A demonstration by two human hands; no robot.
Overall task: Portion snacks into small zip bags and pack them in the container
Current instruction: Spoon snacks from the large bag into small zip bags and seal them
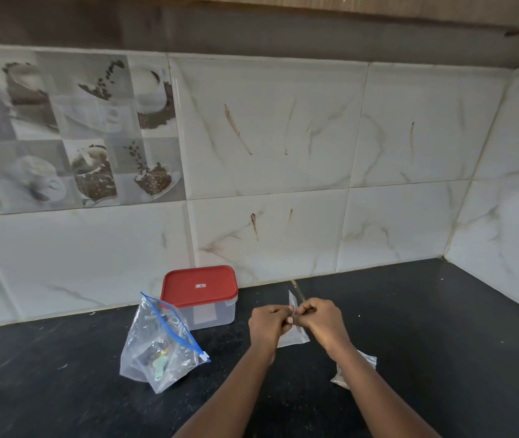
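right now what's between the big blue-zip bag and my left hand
Just bare dark countertop, seen in the head view, between the big bag and the left hand; the red-lidded container stands behind that gap.

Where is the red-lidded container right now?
In the head view, the red-lidded container stands left of centre by the tiled wall, just behind the large zip bag.

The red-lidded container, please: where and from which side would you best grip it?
Probably from above and the right, gripping the container across its closed red lid: it stands upright, its right end is free, and the large zip bag crowds its left front.
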